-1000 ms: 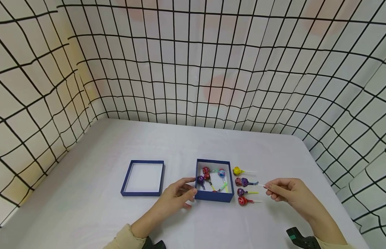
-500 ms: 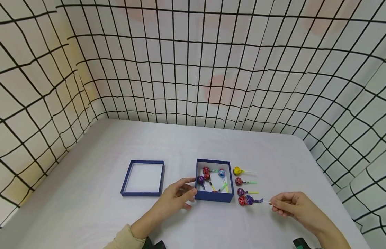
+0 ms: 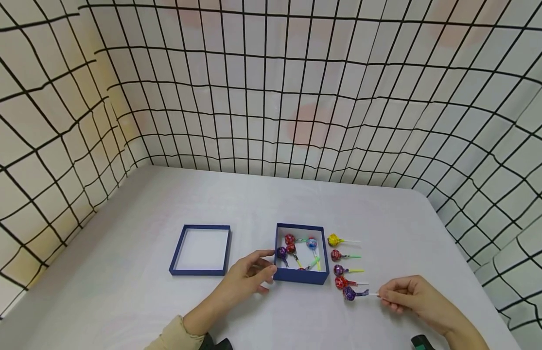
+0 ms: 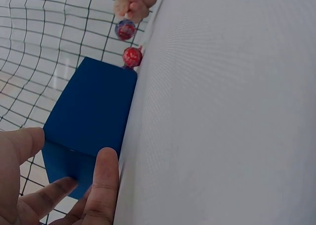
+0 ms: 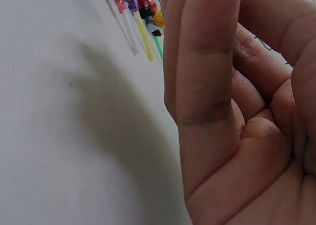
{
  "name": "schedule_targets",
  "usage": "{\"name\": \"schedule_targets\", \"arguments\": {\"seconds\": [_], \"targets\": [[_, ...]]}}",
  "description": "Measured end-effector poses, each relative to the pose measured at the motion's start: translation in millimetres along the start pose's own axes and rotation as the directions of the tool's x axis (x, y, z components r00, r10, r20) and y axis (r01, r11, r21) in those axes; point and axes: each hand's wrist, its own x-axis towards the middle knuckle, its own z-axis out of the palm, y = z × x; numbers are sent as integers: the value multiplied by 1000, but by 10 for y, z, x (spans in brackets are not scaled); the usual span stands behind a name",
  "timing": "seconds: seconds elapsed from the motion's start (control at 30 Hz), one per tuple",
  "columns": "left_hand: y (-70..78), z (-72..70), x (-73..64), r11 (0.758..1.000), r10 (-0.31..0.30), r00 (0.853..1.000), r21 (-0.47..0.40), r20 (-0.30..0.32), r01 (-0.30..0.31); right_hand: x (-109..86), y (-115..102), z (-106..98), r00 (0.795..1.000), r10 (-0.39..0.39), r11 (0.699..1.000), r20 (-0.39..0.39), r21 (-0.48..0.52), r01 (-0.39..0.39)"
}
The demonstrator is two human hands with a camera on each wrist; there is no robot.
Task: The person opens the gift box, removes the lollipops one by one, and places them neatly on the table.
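Note:
My right hand (image 3: 406, 294) pinches the white stick of a purple-wrapped lollipop (image 3: 349, 293), its head to the left, just below a red lollipop (image 3: 340, 282). In the left wrist view, the held lollipop (image 4: 125, 30) hangs under the right fingers. My left hand (image 3: 249, 274) touches the near left corner of an open blue box (image 3: 302, 276) with spread, relaxed fingers. Inside that box lie several wrapped lollipops, among them a purple one (image 3: 281, 252) and a blue one (image 3: 311, 243). The right wrist view shows mostly the palm and fingers, which hide the held stick.
Right of the box, a column holds a yellow lollipop (image 3: 334, 239), a red one with a green stick (image 3: 336, 254) and a purple one with a yellow stick (image 3: 338, 270). The blue-rimmed lid (image 3: 201, 273) lies at left on the white table (image 3: 122, 287). Black-gridded walls (image 3: 262, 97) enclose the table.
My right hand has carried the purple lollipop toward the near edge, past the column, uncovering the red one with the green stick. My left hand and the box have stayed put.

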Motion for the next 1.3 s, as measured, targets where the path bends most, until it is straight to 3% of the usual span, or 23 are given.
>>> {"name": "schedule_targets", "arguments": {"seconds": [0.2,0.4,1.3], "targets": [[2,-7,7,1000,5,1000,1,-4,-5,33,13,37,999,-42,997,2,-58,42],[15,-22,9,1000,3,1000,2,-7,-3,81,-2,69,1000,-25,998,8,-65,25],[-17,0,18,1000,-4,1000,-3,-1,4,93,11,144,984,138,982,-110,-111,-150]]}}
